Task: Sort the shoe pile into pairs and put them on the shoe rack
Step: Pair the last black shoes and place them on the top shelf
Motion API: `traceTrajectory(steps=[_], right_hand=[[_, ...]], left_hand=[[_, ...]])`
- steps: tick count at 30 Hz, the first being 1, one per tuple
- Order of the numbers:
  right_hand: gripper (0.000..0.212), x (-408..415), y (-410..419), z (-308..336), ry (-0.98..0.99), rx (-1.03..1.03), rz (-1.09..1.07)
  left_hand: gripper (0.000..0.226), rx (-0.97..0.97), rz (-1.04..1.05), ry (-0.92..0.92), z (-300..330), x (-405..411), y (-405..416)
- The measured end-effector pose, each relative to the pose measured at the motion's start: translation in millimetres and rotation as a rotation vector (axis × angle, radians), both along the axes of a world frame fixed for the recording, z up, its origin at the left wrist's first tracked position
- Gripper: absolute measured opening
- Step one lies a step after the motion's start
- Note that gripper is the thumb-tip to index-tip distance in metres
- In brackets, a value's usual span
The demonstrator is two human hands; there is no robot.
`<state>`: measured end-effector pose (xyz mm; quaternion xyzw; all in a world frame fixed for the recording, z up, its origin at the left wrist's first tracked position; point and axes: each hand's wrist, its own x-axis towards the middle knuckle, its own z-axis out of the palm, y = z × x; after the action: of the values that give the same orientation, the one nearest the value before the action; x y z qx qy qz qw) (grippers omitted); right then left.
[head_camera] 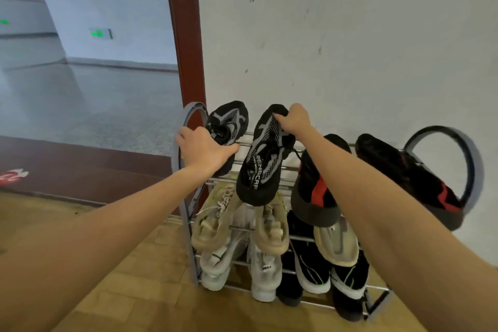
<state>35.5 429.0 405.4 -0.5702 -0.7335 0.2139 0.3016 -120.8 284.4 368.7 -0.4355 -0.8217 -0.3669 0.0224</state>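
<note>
Right hand (295,118) pinches the right knit shoe (265,159), axis 12-to-6; left hand (204,149) clasps its mate (229,121) at 9 on the shoe rack (188,191).

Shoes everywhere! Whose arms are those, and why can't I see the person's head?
The camera sits on the person's head, looking forward and down, so you see only their two arms. In front stands a metal shoe rack against a white wall. The left hand holds one black-and-grey knit shoe on the top shelf. The right hand grips its matching shoe at one end, placing it beside the first. Next to them sit black-and-red shoes. Lower shelves hold beige shoes and white shoes.
</note>
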Motion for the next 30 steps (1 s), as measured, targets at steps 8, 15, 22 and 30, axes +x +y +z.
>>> traceTrajectory(steps=[8, 15, 22, 30], right_hand=[[0.034, -17, -78, -4, -0.358, -0.001, 0.259], [0.081, 8, -165, -27, -0.456, -0.051, 0.296], [0.034, 14, -170, -47, -0.248, 0.155, 0.345], [0.038, 2, -156, -49, -0.193, 0.154, 0.329]], left_hand=[[0.064, 0.032, -0.061, -0.096, -18, 4, -15], [0.051, -0.027, -0.386, -0.173, -12, -4, -50], [0.055, -0.070, -0.539, 0.110, -18, -23, -66], [0.048, 0.013, -0.518, 0.090, -19, -17, -54]])
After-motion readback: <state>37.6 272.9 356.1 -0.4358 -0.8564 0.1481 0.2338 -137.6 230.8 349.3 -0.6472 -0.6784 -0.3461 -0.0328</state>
